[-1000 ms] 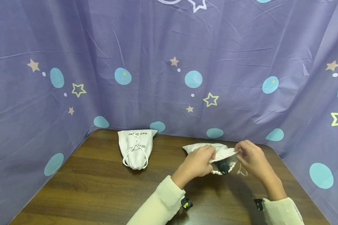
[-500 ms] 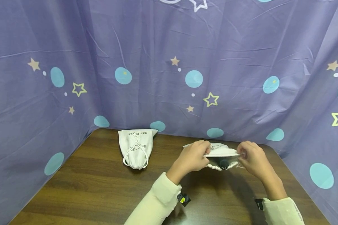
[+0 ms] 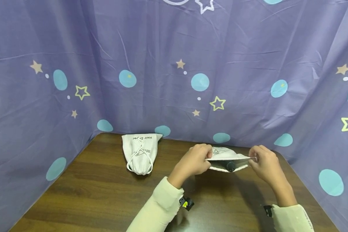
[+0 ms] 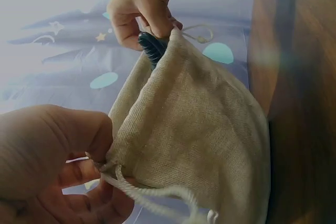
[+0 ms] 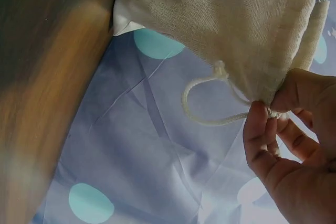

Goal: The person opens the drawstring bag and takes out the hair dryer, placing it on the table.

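A white cloth drawstring bag (image 3: 224,153) lies at the right of the table, its mouth spread wide toward the viewer. My left hand (image 3: 195,160) pinches the left corner of the mouth. At the opposite corner, my right hand (image 3: 266,164) pinches the rim. Inside shows the end of a dark ribbed thing (image 3: 230,166), which pokes up at the opening in the left wrist view; the rest is hidden by the cloth. A loop of white drawstring (image 4: 157,198) hangs by the left hand, and another drawstring loop (image 5: 197,100) hangs by the right.
A second drawstring bag (image 3: 140,153), printed "Hair Dryer" and drawn closed, lies at the left back of the brown wooden table (image 3: 104,193). A purple curtain (image 3: 162,64) with stars and dots stands behind the table and along both sides.
The hands have moved apart, the left one to the left and the right one slightly right. The bag's mouth has gone from bunched to stretched into a wide, flat opening.
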Demonstrator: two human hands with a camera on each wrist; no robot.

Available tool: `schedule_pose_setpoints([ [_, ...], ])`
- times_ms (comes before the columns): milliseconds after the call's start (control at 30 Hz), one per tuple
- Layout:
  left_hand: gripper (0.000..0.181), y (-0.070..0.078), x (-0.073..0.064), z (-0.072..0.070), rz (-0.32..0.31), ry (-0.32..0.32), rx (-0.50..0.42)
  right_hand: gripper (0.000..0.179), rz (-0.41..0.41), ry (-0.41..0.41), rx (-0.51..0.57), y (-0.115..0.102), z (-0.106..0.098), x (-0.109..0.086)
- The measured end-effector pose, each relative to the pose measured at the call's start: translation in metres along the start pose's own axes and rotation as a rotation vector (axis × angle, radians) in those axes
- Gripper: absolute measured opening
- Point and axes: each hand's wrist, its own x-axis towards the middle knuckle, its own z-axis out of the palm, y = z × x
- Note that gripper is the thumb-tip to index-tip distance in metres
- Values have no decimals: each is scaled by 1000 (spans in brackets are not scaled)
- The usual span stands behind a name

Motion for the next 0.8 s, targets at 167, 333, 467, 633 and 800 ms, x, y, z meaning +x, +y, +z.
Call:
schedule_pose_setpoints([
  [167, 19, -1, 0, 1, -2, 69, 5, 27, -7, 30, 24, 0, 1, -1],
  [333, 11, 1, 0, 3, -4, 163, -34, 22, -5, 35, 43, -1, 4, 0],
  [467, 9, 3, 0, 5, -22, 202, -74, 23, -12, 38, 46, 0, 5, 0],
  [633, 20, 2, 0, 4, -53, 127, -87, 27, -25, 26, 39, 4, 3, 0],
  [800, 25, -2, 0, 0, -75, 31, -79, 31, -11, -25, 63, 9, -5, -1],
])
